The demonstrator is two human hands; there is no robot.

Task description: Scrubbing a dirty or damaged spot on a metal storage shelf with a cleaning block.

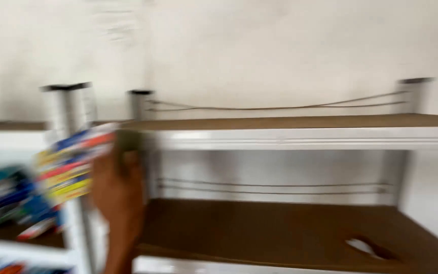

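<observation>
The shelf boards (280, 228) look like matt brown fibreboard or thick cardboard, with a ragged hole torn through the lower one (371, 247). The rack's posts (69, 109) and rails look like smooth, white-painted metal with a slight sheen, and thin wire (280, 107) runs along the back. The stacked packets (74, 165) look like glossy printed card. The wall (280, 45) is matt, faintly rough plaster.

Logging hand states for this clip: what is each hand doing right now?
Left hand: holding a stack of colourful packets; image blurred.
Right hand: not in view.
</observation>
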